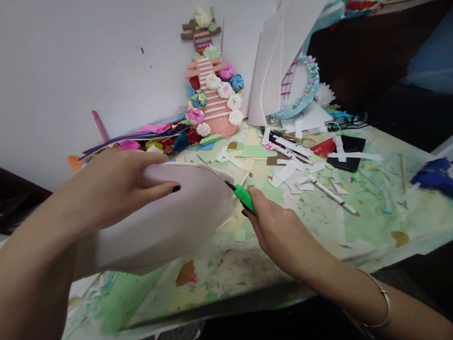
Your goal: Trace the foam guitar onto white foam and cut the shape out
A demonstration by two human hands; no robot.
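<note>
My left hand [119, 185] grips the upper edge of a white rounded board [175, 225], its thumb lying along the near face and its other fingers behind. The board is tilted above the table, its exact material unclear. In my right hand [275, 221] is a craft knife [245, 198] with a bright green handle. The knife's thin blade points up and left, lying along the board's upper right edge, where a narrow strip stands slightly apart. The tips of the left fingers are hidden behind the board.
A pink paper instrument with flowers [216, 103] leans on the wall. White sheets [279, 60] stand beside a blue flowered ring [301, 104]. Paper scraps and a pen [336, 195] litter the paint-stained table [219, 285]. A blue glue gun [451, 182] lies at the right edge.
</note>
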